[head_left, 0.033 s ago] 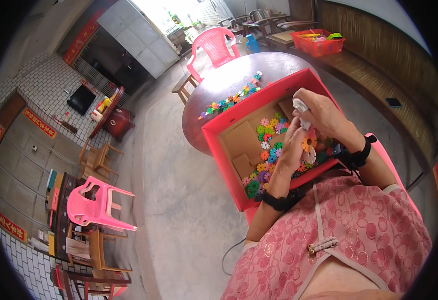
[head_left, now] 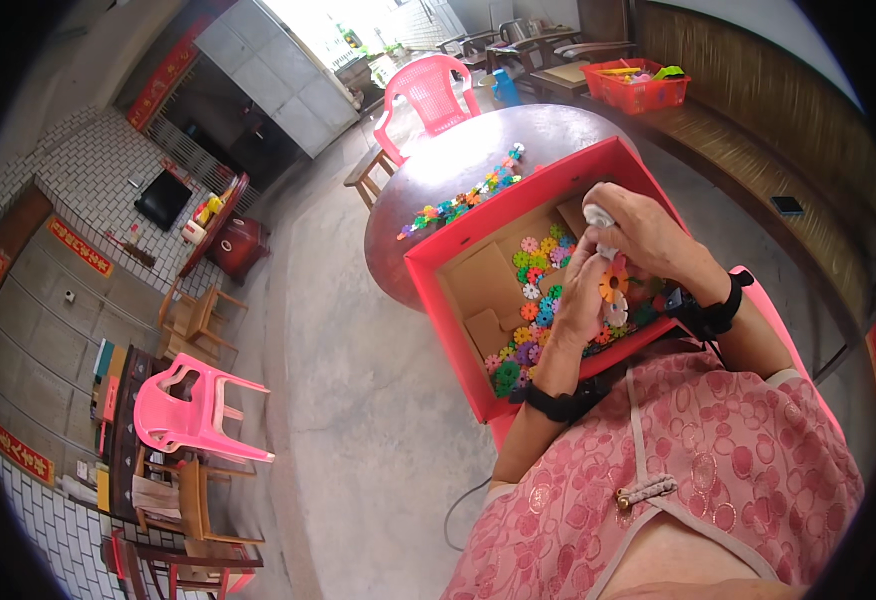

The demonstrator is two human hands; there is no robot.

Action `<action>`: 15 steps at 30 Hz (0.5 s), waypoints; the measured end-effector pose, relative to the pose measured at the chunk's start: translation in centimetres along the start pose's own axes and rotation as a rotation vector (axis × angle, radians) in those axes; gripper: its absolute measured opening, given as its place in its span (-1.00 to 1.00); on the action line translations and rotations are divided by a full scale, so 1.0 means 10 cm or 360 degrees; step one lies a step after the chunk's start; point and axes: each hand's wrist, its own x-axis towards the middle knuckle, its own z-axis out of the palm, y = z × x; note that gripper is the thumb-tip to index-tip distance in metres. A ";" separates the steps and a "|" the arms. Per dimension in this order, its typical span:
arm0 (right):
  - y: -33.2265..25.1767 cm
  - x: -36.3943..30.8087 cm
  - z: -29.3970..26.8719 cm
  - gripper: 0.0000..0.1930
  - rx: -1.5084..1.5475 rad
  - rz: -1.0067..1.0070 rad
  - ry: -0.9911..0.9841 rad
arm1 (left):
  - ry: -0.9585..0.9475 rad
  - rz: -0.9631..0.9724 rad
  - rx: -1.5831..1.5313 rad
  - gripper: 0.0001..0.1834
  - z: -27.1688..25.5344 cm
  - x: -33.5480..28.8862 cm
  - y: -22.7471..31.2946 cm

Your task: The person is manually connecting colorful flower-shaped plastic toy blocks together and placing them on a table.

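Note:
Above the red box (head_left: 442, 330), both my hands are closed close together. My left hand (head_left: 580, 292) grips flower-shaped plastic building discs; an orange disc (head_left: 614, 284) and a white disc (head_left: 616, 313) show at its palm side. My right hand (head_left: 648, 232) pinches a white piece (head_left: 599, 215) between thumb and fingers, its shape partly covered. More white shows between the hands, where their fingertips meet. Loose flower discs (head_left: 524, 340) in many colours lie in the box, below and left of my hands.
The box sits at the edge of a round table (head_left: 398, 205), where a row of joined flower discs (head_left: 468, 200) lies beyond it. A pink chair (head_left: 433, 95) stands at the far side. On the bench to the right are a red basket (head_left: 638, 95) and a phone (head_left: 786, 205).
My hands have shifted slightly and turned a little. The orange and white discs have moved slightly left and down. The box and table stay still.

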 end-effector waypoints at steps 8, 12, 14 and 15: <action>0.09 0.02 -0.08 -0.82 0.0218 -0.0285 -0.0237 | -0.0059 -0.0108 -0.0095 -0.79 -0.01 -0.01 0.04; 0.04 0.00 -0.04 -0.86 0.0085 -0.0280 -0.0083 | -0.0242 -0.0092 -0.0131 -0.78 -0.06 0.00 0.03; 0.04 0.00 -0.04 -0.85 0.0099 -0.0194 -0.0088 | -0.0215 -0.0088 -0.0103 -0.79 -0.04 -0.02 0.02; 0.04 0.00 -0.04 -0.84 0.0110 -0.0108 -0.0093 | -0.0191 -0.0083 -0.0077 -0.78 -0.02 -0.03 0.02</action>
